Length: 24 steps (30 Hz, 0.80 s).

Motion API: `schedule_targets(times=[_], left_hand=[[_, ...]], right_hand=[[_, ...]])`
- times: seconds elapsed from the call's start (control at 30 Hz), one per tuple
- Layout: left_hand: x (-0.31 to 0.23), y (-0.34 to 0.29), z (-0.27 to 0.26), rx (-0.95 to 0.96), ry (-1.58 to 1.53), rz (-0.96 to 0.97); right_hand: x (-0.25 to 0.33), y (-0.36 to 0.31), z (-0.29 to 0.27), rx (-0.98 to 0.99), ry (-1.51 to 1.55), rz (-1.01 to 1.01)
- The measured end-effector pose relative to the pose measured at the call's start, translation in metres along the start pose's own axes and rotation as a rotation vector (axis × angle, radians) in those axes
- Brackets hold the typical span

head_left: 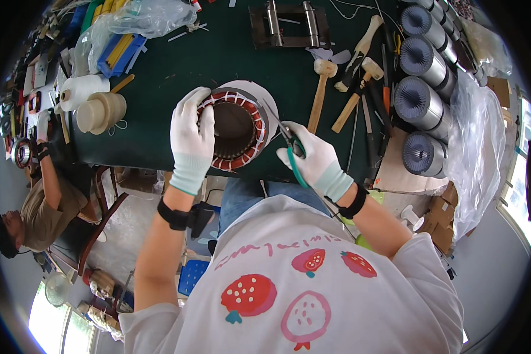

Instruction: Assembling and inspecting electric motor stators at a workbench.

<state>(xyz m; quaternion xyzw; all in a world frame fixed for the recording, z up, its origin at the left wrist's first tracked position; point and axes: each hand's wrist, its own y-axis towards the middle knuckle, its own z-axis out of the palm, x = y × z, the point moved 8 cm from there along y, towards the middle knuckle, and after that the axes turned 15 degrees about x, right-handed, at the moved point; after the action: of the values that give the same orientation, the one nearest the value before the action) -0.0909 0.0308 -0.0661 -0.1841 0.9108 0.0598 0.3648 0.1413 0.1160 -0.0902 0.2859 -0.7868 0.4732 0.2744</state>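
Copper-red, white-laced windings [258, 120] ring the open bore of a pale cylindrical stator [236, 121] near the front edge of a dark green tabletop [189, 66]. The white-gloved left hand [193, 133] is clamped on its left side; the white-gloved right hand [314, 154] is wrapped around green-handled metal scissors [295, 168]. Far left, a blue plastic tray [105, 62] holds yellow strips [120, 49]. Silvery slotted metal cylinders [419, 101] line the right; a person in a brown shirt [50, 218] sits at left

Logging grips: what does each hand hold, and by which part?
Left hand: ring-shaped copper-wound metal stator, by its left side. Right hand: green-handled metal scissors, by the handles.
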Motion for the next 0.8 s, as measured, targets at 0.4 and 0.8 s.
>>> schedule_targets(times=[0.4,0.8], left_hand=[[-0.002,0.019,0.004,0.157,-0.006,0.102],[-0.004,0.045,-0.007,0.215,-0.033,0.116]], right_hand=[[-0.002,0.017,0.028,-0.048,-0.039,0.016],[-0.023,0.017,-0.006,-0.129,0.121,0.044]])
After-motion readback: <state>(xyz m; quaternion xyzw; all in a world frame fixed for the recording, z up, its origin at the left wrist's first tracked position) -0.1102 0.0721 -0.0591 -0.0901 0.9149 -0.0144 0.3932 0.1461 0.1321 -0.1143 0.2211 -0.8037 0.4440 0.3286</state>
